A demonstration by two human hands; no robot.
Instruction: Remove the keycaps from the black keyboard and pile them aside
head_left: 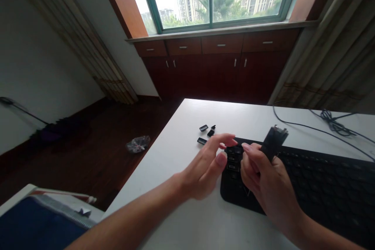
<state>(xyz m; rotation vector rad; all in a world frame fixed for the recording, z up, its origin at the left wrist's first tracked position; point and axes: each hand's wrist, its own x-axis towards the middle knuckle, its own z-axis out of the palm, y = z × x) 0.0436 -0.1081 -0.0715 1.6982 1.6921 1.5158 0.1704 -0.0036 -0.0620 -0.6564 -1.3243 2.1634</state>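
A black keyboard (319,179) lies on the white table, with several bare key positions (233,166) at its left end. My right hand (266,183) is closed around a black handheld tool (274,140) above the keyboard. Small metal prongs stick up from the tool's far end. My left hand (205,166) hovers at the keyboard's left edge, thumb and fingers apart, nothing visible between them. Just beyond it, loose black keycaps (203,128) are scattered on the table. One keycap (202,141) sits close to the left fingers.
Dark cables (335,123) run across the back right of the white table (172,144). A clear plastic bag (138,144) is on the floor to the left. At lower left is a dark blue item (35,226) with a zipper. Cabinets (219,74) stand beneath the window.
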